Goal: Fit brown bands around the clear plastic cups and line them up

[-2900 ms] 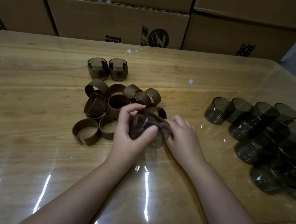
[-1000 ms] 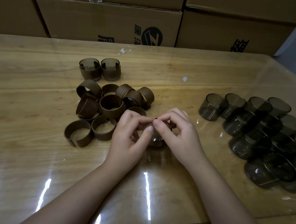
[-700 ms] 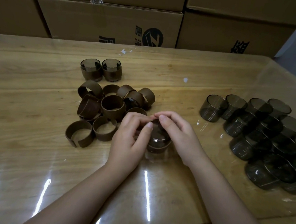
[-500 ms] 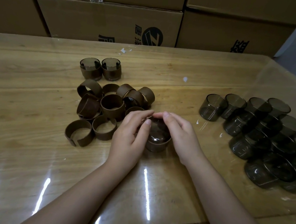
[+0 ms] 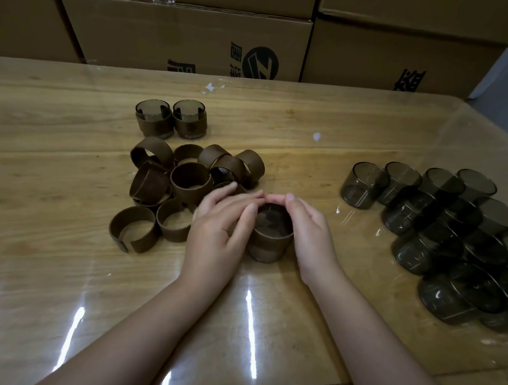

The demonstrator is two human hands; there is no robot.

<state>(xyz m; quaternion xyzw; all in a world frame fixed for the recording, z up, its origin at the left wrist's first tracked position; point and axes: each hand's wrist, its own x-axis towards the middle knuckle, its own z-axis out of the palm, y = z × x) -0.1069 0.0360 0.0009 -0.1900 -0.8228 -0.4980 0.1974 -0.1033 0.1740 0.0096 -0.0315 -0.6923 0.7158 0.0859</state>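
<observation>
Feed shows me one clear cup (image 5: 271, 223) upright on the table (image 5: 63, 270), a brown band (image 5: 269, 242) wrapped round its wall. I see the left hand (image 5: 219, 232) and right hand (image 5: 311, 230) curled around it from either side, fingertips (image 5: 289, 198) nearly meeting over the far rim. A heap of loose bands (image 5: 189, 182) lies just left of the hands; two finished cups (image 5: 171, 118) stand side by side behind that heap; bare cups (image 5: 440, 230) crowd the right. Beyond the far edge stand cardboard boxes (image 5: 182, 36).

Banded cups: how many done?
3. Two stand side by side behind the loose bands: left cup, right cup. The third cup stands held between left hand and right hand.
</observation>
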